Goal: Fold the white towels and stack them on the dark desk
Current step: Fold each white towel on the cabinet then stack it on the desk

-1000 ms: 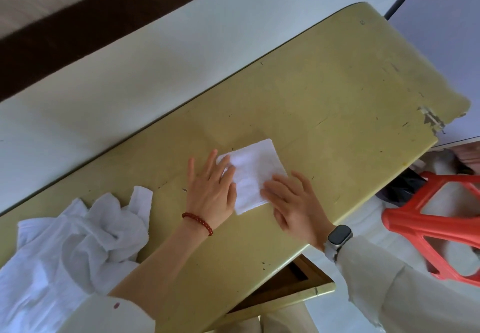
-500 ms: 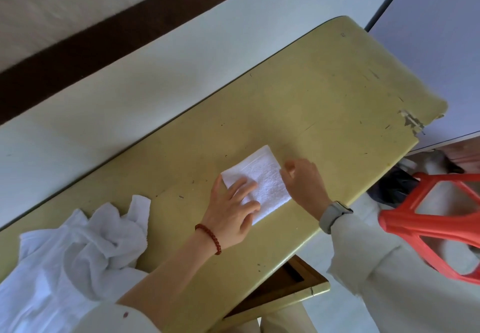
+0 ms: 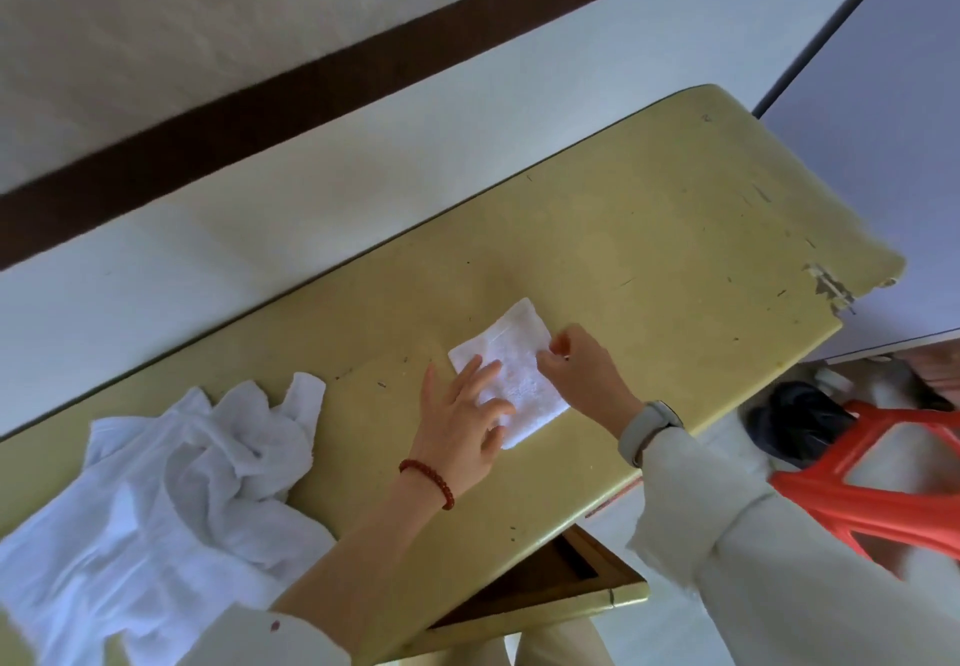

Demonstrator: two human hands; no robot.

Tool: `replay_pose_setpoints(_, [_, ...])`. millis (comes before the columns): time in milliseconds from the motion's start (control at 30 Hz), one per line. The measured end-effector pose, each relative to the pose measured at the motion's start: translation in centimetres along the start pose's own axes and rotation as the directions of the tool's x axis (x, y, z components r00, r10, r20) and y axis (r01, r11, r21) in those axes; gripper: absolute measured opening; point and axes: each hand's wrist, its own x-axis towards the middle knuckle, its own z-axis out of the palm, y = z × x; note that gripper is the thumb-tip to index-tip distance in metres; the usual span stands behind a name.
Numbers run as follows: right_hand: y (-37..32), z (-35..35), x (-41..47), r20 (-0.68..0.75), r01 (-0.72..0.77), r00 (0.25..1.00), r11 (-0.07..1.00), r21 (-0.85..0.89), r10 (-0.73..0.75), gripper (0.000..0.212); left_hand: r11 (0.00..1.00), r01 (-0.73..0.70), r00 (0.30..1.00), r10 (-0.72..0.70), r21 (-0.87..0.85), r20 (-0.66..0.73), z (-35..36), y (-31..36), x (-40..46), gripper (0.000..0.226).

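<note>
White terry cloth lies under both hands: the left hand (image 3: 464, 423) rests flat and open, fingers spread, pressing on the near-left part of the folded towel (image 3: 511, 369), while the right hand (image 3: 582, 374) is curled at the towel's right edge, its fingertips (image 3: 551, 352) pinched on that edge. That small folded towel sits as a neat rectangle, turned at an angle, on the yellow-green desk top (image 3: 649, 260), nearer the front edge than the back. A red bead bracelet (image 3: 428, 481) circles the left wrist, and a pale watch (image 3: 649, 426) sits on the right wrist just above a light sleeve (image 3: 779, 572). Well to the left of the hands, a crumpled heap of unfolded white towels (image 3: 171, 504) spreads over the desk's near-left end, apart from the folded one. The desk surface is scuffed, with chipped paint at its right corner (image 3: 831, 291). Below the front edge an open wooden compartment (image 3: 540, 577) shows. To the right, off the desk, stands an orange plastic stool (image 3: 872, 488).
</note>
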Motion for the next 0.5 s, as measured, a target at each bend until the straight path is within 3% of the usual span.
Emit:
replay_pose_setpoints(67, [-1.3, -0.8, -1.1, 0.066, 0.154, 0.986, 0.987, 0.036, -0.156, 0.012, 0.949, 0.229, 0.962, -0.255, -0.219, -0.097, -1.3, 0.6, -0.3, 0.031])
replay_pose_setpoints(100, [-2.2, -1.3, -1.6, 0.093, 0.222, 0.970, 0.975, 0.024, -0.223, 0.011, 0.861, 0.338, 0.909, -0.403, -0.381, -0.106, -2.1, 0.8, -0.5, 0.039])
replay_pose_setpoints(167, [-4.4, -1.9, -2.6, 0.142, 0.336, 0.932, 0.942, 0.001, -0.333, 0.011, 0.510, 0.433, 0.771, -0.636, -0.744, 0.013, -4.7, 1.2, -0.8, 0.051])
replay_pose_setpoints(233, [-6.9, -1.9, -3.9, 0.173, 0.430, 0.888, 0.903, 0.013, -0.426, 0.012, 0.145, 0.352, 0.662, -0.737, -0.925, 0.137, -7.1, 0.9, -1.7, 0.051])
replay_pose_setpoints(333, [-10.8, -1.5, -7.0, 0.213, 0.522, 0.815, 0.842, 0.133, -0.539, 0.016, -0.377, 0.209, 0.630, -0.654, -0.902, 0.419, -9.5, 0.8, -4.7, 0.028])
replay_pose_setpoints(367, [-11.9, -1.2, -8.1, 0.228, 0.529, 0.793, 0.824, 0.202, -0.565, 0.018, -0.501, 0.185, 0.611, -0.616, -0.846, 0.498, -10.3, 1.0, -5.8, 0.026])
replay_pose_setpoints(433, [-13.7, -0.3, -10.2, 0.264, 0.481, 0.773, 0.804, 0.350, -0.577, 0.021, -0.584, 0.119, 0.578, -0.617, -0.803, 0.535, -12.0, 1.4, -8.3, 0.042])
replay_pose_setpoints(500, [-14.7, 1.0, -11.9, 0.309, 0.378, 0.779, 0.801, 0.464, -0.546, 0.022, -0.572, -0.036, 0.603, -0.666, -0.820, 0.438, -14.0, 1.7, -11.0, 0.044])
